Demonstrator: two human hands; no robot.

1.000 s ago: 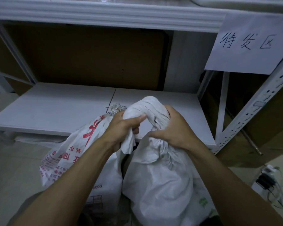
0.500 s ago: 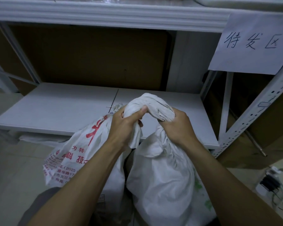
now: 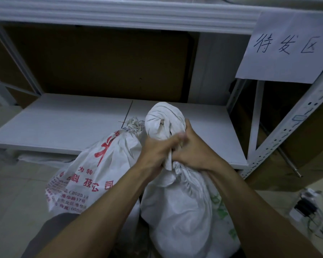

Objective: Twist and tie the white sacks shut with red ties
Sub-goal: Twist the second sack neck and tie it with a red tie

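Note:
A plain white sack stands on the floor in front of me, its top wound into a fat twisted bundle. Both hands clamp the neck just under that bundle: my left hand from the left, my right hand from the right, fingers meeting in the middle. A second white sack with red printed characters leans against it on the left, its frayed top gathered. No red tie shows in view.
A low white shelf board runs behind the sacks, with a brown backboard above. A perforated white upright stands at right under a handwritten paper sign. Cables and a charger lie on the floor at lower right.
Both hands have slid down from the twisted top to the neck and closed together. The bundle now stands free above them, wound tighter.

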